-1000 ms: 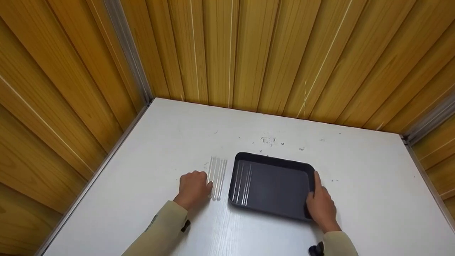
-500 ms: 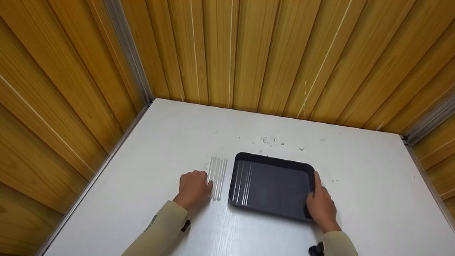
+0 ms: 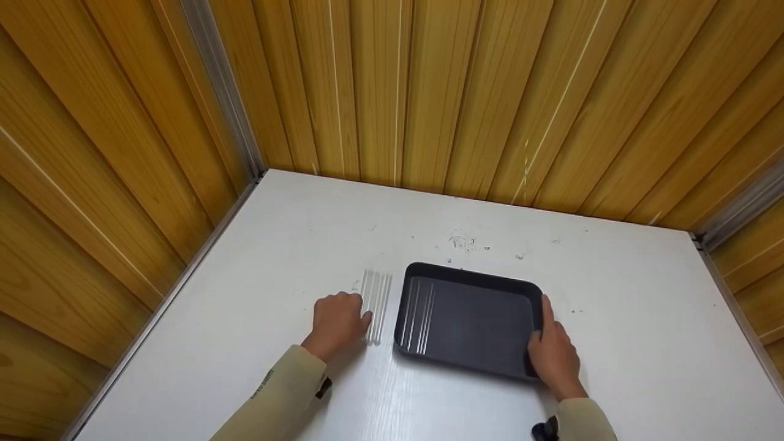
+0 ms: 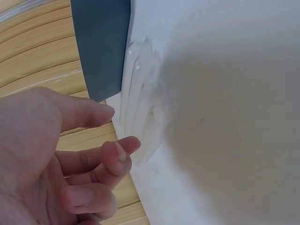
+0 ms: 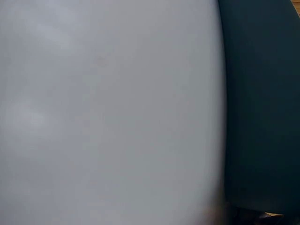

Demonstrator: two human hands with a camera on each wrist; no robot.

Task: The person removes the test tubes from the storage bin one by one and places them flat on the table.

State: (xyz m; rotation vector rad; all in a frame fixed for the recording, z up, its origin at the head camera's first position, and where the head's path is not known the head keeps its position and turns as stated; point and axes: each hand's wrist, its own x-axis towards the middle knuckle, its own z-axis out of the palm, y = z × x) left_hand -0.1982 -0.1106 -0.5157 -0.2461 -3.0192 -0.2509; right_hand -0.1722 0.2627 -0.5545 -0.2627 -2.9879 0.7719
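Observation:
Several clear, slender tubes with rounded ends (image 3: 378, 306) lie side by side on the white table, left of a dark grey tray (image 3: 484, 324). My left hand (image 3: 338, 321) is at their left side, its thumb overlapping them in the head view. In the left wrist view the thumb and loosely bent fingers stand apart, with the tubes (image 4: 136, 89) just beyond the fingertips and nothing between them. My right hand (image 3: 554, 355) grips the tray's right wall, thumb on the inside. Several more clear tubes (image 3: 422, 318) lie inside the tray along its left side.
The white table (image 3: 306, 245) meets ribbed wood-patterned walls (image 3: 429, 92) at its back and sides. Dark scuff marks (image 3: 462, 242) show on the table behind the tray. The tray's outer wall (image 5: 262, 103) fills the right side of the right wrist view.
My left hand has shifted slightly right, closer over the tubes on the table. The right hand and the tray have stayed in place.

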